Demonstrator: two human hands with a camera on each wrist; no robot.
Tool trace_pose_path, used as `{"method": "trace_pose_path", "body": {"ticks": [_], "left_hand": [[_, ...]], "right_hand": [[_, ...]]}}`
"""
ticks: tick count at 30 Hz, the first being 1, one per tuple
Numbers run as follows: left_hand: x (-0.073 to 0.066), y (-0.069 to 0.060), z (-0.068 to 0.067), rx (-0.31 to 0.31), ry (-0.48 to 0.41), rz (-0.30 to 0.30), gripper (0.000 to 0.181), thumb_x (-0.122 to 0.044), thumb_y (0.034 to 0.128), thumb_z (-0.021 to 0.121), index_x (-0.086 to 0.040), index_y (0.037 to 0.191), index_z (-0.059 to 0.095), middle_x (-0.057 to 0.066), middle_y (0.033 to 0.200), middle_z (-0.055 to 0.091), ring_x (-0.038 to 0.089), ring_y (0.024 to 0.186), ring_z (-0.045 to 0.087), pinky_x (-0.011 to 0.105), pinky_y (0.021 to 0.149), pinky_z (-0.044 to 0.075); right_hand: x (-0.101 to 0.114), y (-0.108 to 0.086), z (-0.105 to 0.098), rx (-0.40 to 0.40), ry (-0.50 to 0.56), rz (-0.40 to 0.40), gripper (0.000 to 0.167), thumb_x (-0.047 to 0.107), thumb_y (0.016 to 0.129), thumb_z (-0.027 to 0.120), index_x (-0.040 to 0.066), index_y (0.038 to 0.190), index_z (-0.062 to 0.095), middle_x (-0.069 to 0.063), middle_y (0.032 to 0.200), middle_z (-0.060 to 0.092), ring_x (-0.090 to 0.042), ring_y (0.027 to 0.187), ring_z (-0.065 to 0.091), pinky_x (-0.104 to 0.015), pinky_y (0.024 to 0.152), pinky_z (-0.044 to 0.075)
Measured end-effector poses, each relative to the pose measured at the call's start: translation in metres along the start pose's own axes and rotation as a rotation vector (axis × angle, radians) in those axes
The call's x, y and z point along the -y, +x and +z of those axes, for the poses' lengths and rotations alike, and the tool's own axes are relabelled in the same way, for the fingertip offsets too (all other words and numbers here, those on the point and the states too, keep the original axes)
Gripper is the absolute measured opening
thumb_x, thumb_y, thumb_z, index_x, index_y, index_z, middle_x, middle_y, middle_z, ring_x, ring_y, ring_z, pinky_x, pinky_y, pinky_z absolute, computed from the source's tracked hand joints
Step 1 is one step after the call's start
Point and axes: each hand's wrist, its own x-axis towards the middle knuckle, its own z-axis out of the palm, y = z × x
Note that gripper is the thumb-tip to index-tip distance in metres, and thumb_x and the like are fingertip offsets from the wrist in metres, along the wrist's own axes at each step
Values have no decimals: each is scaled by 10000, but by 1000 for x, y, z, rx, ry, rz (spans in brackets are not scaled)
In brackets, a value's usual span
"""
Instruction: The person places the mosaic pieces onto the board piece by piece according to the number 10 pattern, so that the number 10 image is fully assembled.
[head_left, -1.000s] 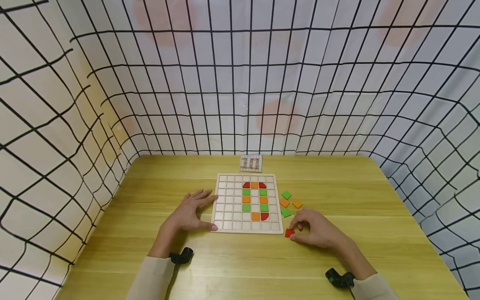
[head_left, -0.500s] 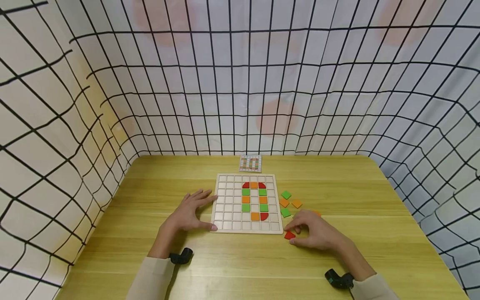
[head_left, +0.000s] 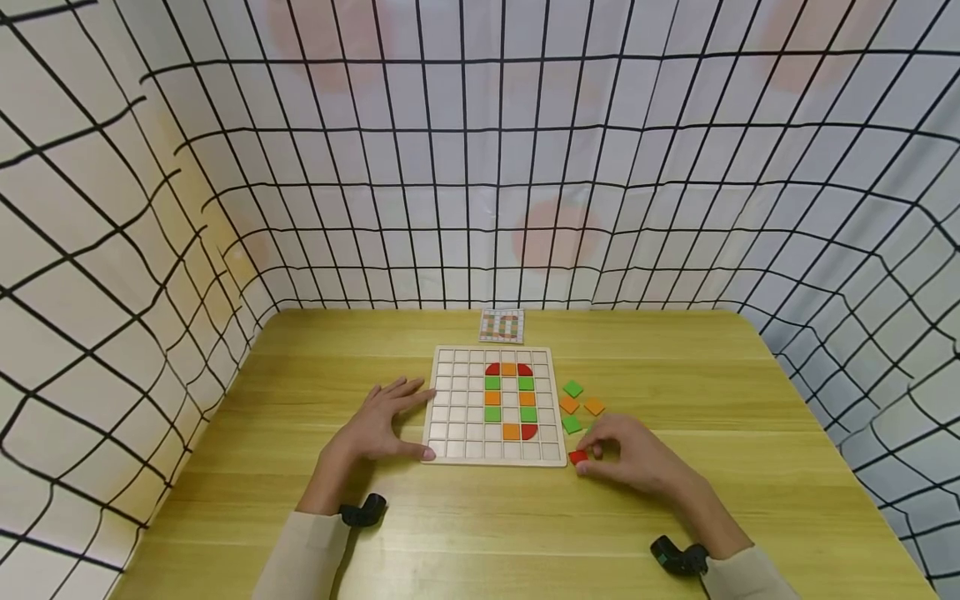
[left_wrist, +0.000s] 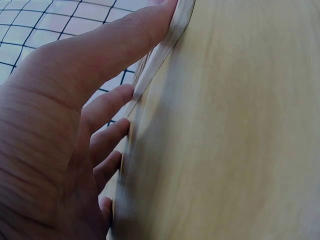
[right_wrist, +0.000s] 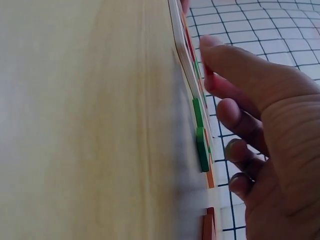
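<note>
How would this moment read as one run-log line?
left grip: touching left edge of board; right grip: pinching red piece; green tiles, orange tiles: loose, right of board; card: beyond board

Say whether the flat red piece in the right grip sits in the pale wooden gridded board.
No, the right grip pinches the flat red piece outside the right edge of the gridded board.

A pale wooden board (head_left: pixel 453 425) lies flat, its grid bearing three rounded red corner pieces (head_left: pixel 524 369), four orange squares (head_left: pixel 492 398) and four green squares (head_left: pixel 526 383); a small red piece (head_left: pixel 577 457) is pinched just beside its near right corner; two loose green tiles (head_left: pixel 573 388) and two loose orange tiles (head_left: pixel 594 406) lie flat near its right edge.
</note>
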Motion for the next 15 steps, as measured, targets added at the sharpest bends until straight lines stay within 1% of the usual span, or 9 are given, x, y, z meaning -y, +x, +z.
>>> {"method": "trace_pose_path", "body": {"ticks": [5, 8, 12, 15], "left_hand": [[-1, 0, -2, 1, 2, -3, 1000, -641, 698, 852, -276, 1553, 483, 88, 1681, 339, 408, 1575, 222, 716, 1239, 98], [-1, 0, -3, -1, 4, 2, 1004, -636, 696, 854, -268, 1554, 483, 102, 1677, 344, 421, 1569, 230, 724, 1233, 103], [-2, 0, -3, 2, 0, 3, 1003, -632, 696, 855, -267, 1553, 484, 100, 1677, 344, 418, 1572, 223, 721, 1236, 98], [-2, 0, -2, 5, 4, 4, 998, -640, 701, 852, -271, 1553, 484, 90, 1680, 340, 409, 1576, 219, 719, 1237, 99]], "right_hand": [[1, 5, 0, -60, -24, 18, 207, 500, 830, 841, 360, 956, 754, 163, 826, 624, -60, 815, 551, -251, 781, 449], [2, 10, 1, -88, -29, 0, 202, 465, 835, 849, 327, 949, 755, 143, 828, 615, -72, 803, 537, -252, 757, 446], [7, 18, 5, -122, -15, -12, 185, 431, 830, 863, 312, 901, 740, 108, 816, 612, -95, 793, 545, -244, 732, 457], [10, 25, 10, -149, -12, -15, 188, 433, 825, 865, 312, 876, 731, 103, 799, 605, -102, 794, 550, -244, 727, 467]]}}
